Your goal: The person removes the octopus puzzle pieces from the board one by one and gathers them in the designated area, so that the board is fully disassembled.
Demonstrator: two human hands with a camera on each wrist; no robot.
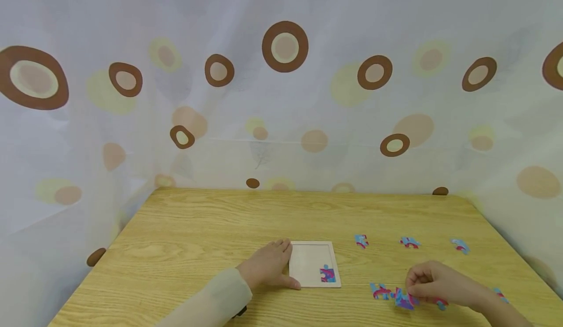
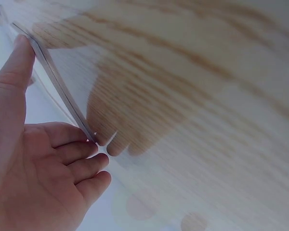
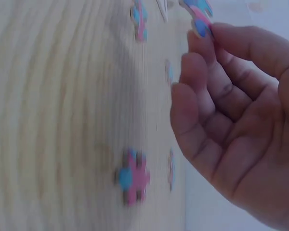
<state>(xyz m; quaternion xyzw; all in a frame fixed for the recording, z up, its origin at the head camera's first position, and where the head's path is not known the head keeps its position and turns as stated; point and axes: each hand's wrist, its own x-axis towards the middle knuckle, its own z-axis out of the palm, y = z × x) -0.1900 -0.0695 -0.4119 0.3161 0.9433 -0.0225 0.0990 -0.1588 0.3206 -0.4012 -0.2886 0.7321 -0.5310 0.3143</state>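
Observation:
A square white puzzle tray [image 1: 304,263] lies on the table with one blue-and-pink puzzle piece [image 1: 327,274] in its near right corner. My left hand [image 1: 269,265] holds the tray along its left side, thumb at the near corner and fingertips by the far one. In the left wrist view the thumb and index finger span the tray's edge [image 2: 62,89]. Between thumb and index finger, my right hand [image 1: 442,284] pinches a blue, pink and purple puzzle piece [image 3: 198,15]. That hand is low over the table, right of the tray, with its other fingers curled in.
Three loose pieces lie in a far row: one by the tray [image 1: 361,240], a middle piece [image 1: 410,242] and a right-hand piece [image 1: 460,246]. Nearer are a left piece [image 1: 379,291], a partly covered piece [image 1: 441,303] and another beyond the wrist [image 1: 500,294]. A dotted curtain [image 1: 316,165] surrounds the table.

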